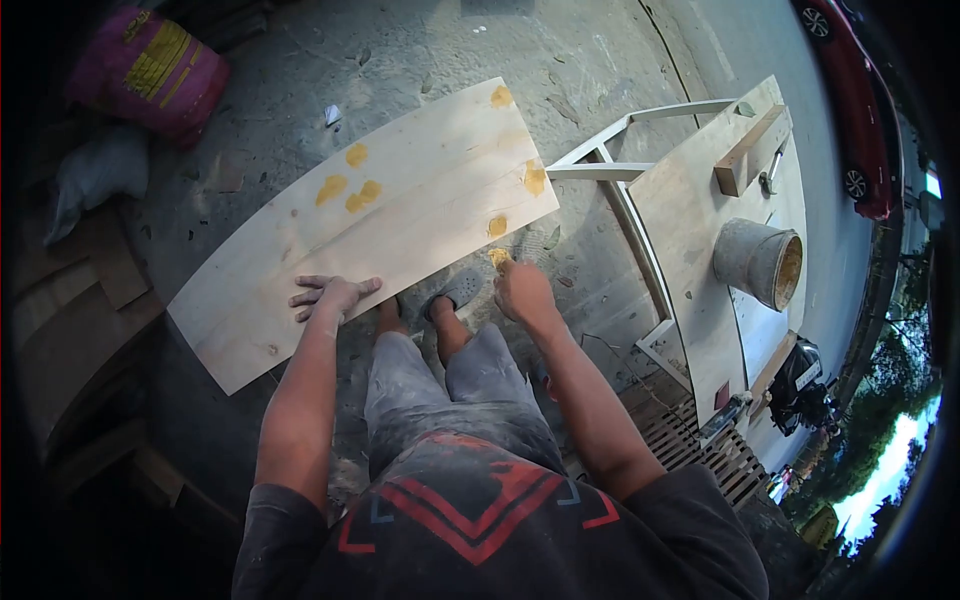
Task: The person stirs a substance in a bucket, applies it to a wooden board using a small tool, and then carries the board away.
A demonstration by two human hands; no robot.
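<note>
Concrete floor carries a long board, its length running from lower left to upper right, dotted with yellow filler. Left hand presses flat on its near edge, fingers spread. Right hand pinches filler at the near right edge. Bare floor lies beyond; a bucket sits on the bench to the right.

board on ground, ahead | bucket on bench, right of board

A grey bucket sits near a red car.
</note>
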